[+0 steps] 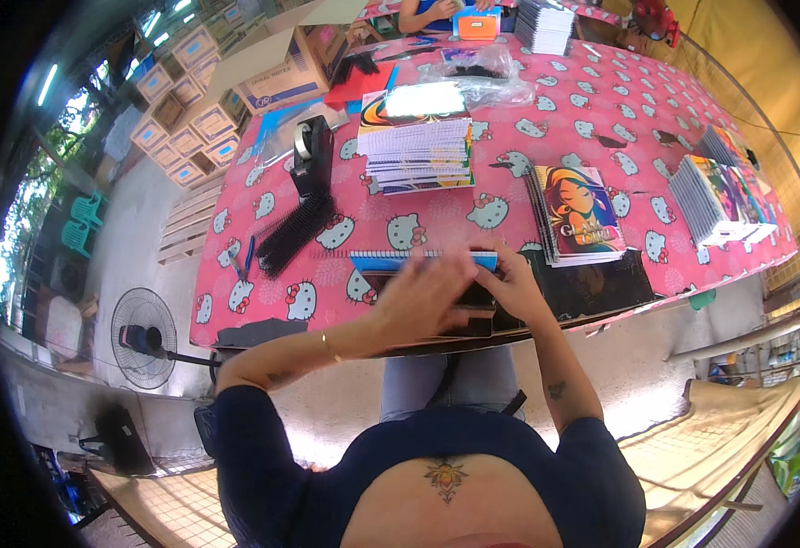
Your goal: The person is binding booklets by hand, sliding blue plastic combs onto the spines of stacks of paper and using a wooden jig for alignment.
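A blue-edged spiral notebook lies in front of me at the near edge of the table, its wire binding along the far side. My left hand reaches across it, smeared by motion, so its fingers cannot be made out. At the notebook's right end, my right hand is closed on the corner by the binding. Below both hands is a dark block or stand, mostly covered. To the right, a stack of spiral notebooks with an illustrated cover rests on a black mat.
Farther off stands a taller notebook pile. Left of it are a black tape dispenser and a bundle of black binding coils. More notebooks stand at right. An open carton and a co-worker's hands are at the far side.
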`<state>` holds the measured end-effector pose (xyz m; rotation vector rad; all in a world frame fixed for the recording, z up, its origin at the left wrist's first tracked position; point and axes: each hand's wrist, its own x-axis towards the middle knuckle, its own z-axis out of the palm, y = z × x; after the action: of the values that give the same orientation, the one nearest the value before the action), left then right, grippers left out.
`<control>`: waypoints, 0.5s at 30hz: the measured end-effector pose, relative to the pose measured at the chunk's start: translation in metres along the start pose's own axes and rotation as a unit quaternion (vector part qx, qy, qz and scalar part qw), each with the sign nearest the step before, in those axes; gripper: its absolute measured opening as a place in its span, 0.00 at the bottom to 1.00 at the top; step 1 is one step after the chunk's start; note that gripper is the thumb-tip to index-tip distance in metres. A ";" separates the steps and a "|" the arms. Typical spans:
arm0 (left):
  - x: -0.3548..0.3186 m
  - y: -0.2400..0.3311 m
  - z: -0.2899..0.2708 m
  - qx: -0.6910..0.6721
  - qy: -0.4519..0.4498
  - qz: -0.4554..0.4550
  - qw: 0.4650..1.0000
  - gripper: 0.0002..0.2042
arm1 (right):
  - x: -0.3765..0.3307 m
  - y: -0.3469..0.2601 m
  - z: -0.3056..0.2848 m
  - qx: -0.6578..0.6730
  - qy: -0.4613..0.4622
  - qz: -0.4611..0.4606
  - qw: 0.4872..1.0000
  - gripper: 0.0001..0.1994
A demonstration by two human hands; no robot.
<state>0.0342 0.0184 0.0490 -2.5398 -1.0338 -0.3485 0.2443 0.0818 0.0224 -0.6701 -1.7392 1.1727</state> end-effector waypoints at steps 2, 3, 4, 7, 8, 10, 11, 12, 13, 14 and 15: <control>0.042 -0.015 -0.033 0.114 -0.043 -0.097 0.988 0.40 | 0.001 -0.007 -0.004 0.009 -0.009 0.052 0.999 0.14; 0.035 -0.017 -0.026 0.110 -0.043 -0.079 0.990 0.41 | 0.002 -0.005 -0.003 0.005 -0.023 0.054 0.998 0.13; 0.030 -0.017 -0.014 0.101 -0.036 -0.063 0.992 0.41 | 0.002 -0.003 -0.006 -0.007 -0.038 0.057 0.998 0.13; 0.026 -0.001 -0.013 0.053 -0.048 -0.057 0.996 0.43 | -0.002 0.000 -0.011 -0.037 -0.066 0.020 0.997 0.14; 0.036 -0.005 -0.017 0.068 -0.058 -0.086 0.992 0.43 | -0.001 -0.001 -0.014 -0.045 -0.066 0.043 0.996 0.13; 0.033 -0.018 -0.005 0.040 0.012 -0.098 0.994 0.43 | 0.002 -0.007 -0.014 -0.056 -0.079 0.089 0.991 0.12; 0.020 -0.003 0.005 -0.011 -0.011 -0.069 0.998 0.42 | 0.000 -0.001 -0.012 -0.045 -0.062 0.073 0.994 0.11; 0.020 0.003 0.002 -0.061 -0.030 -0.036 0.997 0.41 | 0.000 0.003 -0.009 -0.037 -0.043 0.054 0.997 0.10; 0.025 0.002 0.002 -0.050 -0.016 -0.052 0.997 0.40 | -0.001 0.007 -0.009 -0.028 -0.024 0.036 0.999 0.09; 0.030 -0.002 0.002 -0.039 -0.002 -0.069 0.997 0.40 | -0.001 0.009 -0.014 -0.047 -0.037 0.053 0.997 0.09; 0.034 -0.004 -0.004 -0.030 0.007 -0.087 0.996 0.39 | 0.000 0.003 -0.014 -0.060 -0.052 0.073 0.994 0.09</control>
<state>0.0548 0.0402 0.0658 -2.5012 -1.2613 -0.4492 0.2569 0.0887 0.0219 -0.8335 -1.8853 1.2269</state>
